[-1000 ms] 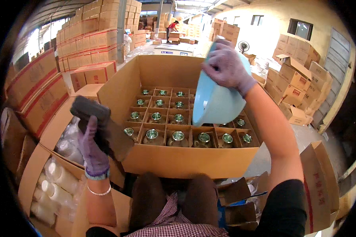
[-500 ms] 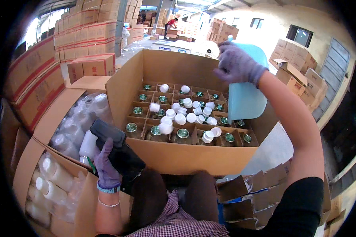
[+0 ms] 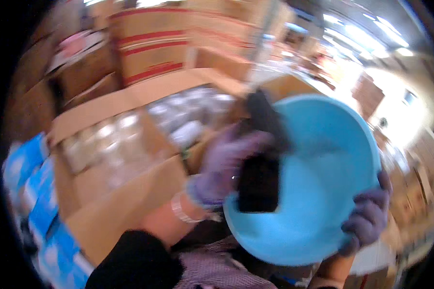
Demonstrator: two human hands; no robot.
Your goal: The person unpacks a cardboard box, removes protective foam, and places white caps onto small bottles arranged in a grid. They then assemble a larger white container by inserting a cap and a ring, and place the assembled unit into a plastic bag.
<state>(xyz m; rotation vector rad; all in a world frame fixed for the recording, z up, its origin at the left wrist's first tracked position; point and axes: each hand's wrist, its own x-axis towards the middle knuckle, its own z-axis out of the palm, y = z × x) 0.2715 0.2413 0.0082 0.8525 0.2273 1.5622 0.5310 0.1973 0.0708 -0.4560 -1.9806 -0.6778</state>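
Note:
My right hand [image 3: 369,216], in a grey-purple glove, grips the rim of a round light blue basin [image 3: 332,192] at its right side. The basin is tilted so that its inside faces me; only a faint grey smear shows in it. My gloved left hand [image 3: 222,166] is closed around a black phone [image 3: 259,185] in what looks like a folding case. The phone overlaps the basin's left part. Motion blurs both hands, and the large box with the glass bottles is mostly hidden behind the basin.
To the left stands an open cardboard box [image 3: 125,197] with plastic-wrapped bottles [image 3: 113,135]. Red-striped cartons [image 3: 152,48] are stacked behind it. Blue-and-white packages [image 3: 38,188] line the far left. More cartons [image 3: 417,197] stand at the right.
The view has swung left. The basin, earlier edge-on over the bottle box, has come down and turned its inside towards me. My left hand has lifted the phone in front of it.

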